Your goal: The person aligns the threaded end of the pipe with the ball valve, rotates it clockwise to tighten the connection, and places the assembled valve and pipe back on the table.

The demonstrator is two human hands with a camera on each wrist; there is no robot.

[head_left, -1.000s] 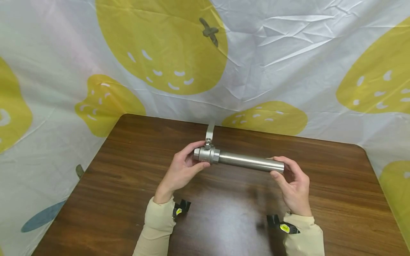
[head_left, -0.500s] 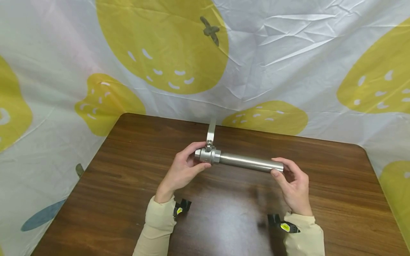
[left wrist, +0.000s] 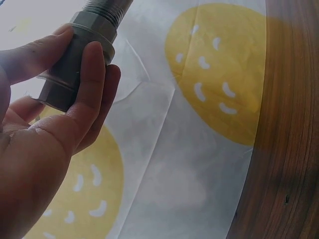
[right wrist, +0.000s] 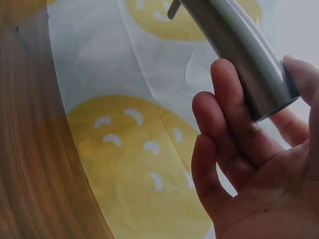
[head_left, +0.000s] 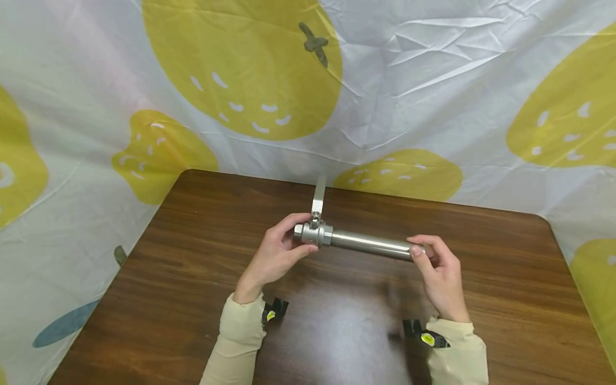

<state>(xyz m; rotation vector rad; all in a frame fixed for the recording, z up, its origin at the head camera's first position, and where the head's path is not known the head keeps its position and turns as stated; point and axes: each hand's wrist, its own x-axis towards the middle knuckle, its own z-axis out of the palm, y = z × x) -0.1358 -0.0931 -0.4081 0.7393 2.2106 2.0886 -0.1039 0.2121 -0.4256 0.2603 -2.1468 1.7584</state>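
A metal ball valve (head_left: 313, 233) with a flat lever handle (head_left: 319, 198) is joined to a smooth steel pipe (head_left: 370, 244). My left hand (head_left: 274, 256) grips the valve body between thumb and fingers at its left end. At the pipe's right end, my right hand (head_left: 440, 272) pinches it with thumb and fingers. The left wrist view shows threads (left wrist: 102, 11) at the joint beyond the valve's hex collar (left wrist: 92, 25). In the right wrist view the pipe's end (right wrist: 271, 107) lies between the thumb and fingers. The lever points away toward the back.
Valve and pipe are held above a brown wood-grain table (head_left: 192, 230). A white cloth with yellow fruit prints (head_left: 250, 69) hangs behind the table and at its sides. Black wrist devices (head_left: 428, 338) sit by both cuffs.
My right thumb and fingers have shifted on the pipe's end, now covering more of it. The valve and left hand have moved very slightly right.
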